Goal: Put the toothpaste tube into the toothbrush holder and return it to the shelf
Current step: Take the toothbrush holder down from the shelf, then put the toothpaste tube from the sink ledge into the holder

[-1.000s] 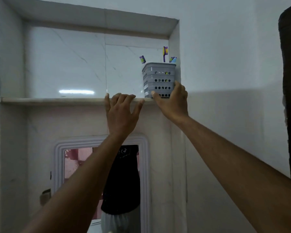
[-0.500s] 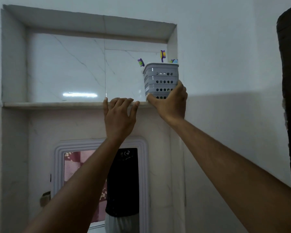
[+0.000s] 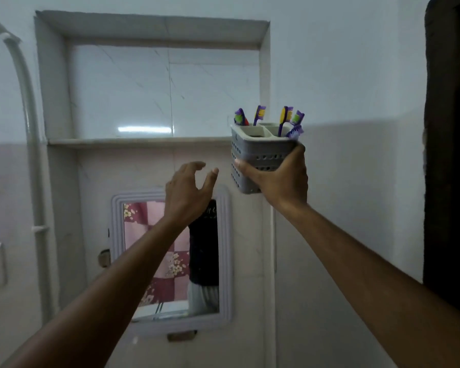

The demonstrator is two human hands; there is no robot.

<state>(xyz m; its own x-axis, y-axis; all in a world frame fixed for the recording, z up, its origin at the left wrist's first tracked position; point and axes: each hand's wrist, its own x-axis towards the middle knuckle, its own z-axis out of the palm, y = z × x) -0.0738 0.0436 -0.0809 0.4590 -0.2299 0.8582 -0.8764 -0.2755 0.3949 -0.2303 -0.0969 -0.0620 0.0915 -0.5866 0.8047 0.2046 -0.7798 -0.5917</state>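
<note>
A grey perforated toothbrush holder [image 3: 260, 152] is in the air, just off the right end of the marble shelf [image 3: 133, 142] and slightly below it. My right hand [image 3: 279, 179] grips it from the front and underneath. Several purple toothbrushes [image 3: 286, 119] stick up out of its compartments; a red-tipped item shows at its left corner. My left hand [image 3: 187, 191] hovers empty below the shelf, fingers curled and apart, left of the holder. No toothpaste tube can be made out for certain.
The shelf sits in a wall niche [image 3: 154, 83] with a marble back. A framed mirror [image 3: 170, 258] hangs below. A white pipe [image 3: 32, 155] runs down the left wall. A dark door frame [image 3: 449, 155] stands at the right.
My right hand has lifted the holder off the shelf and drawn it down toward me. My left hand has left the shelf edge and dropped below it.
</note>
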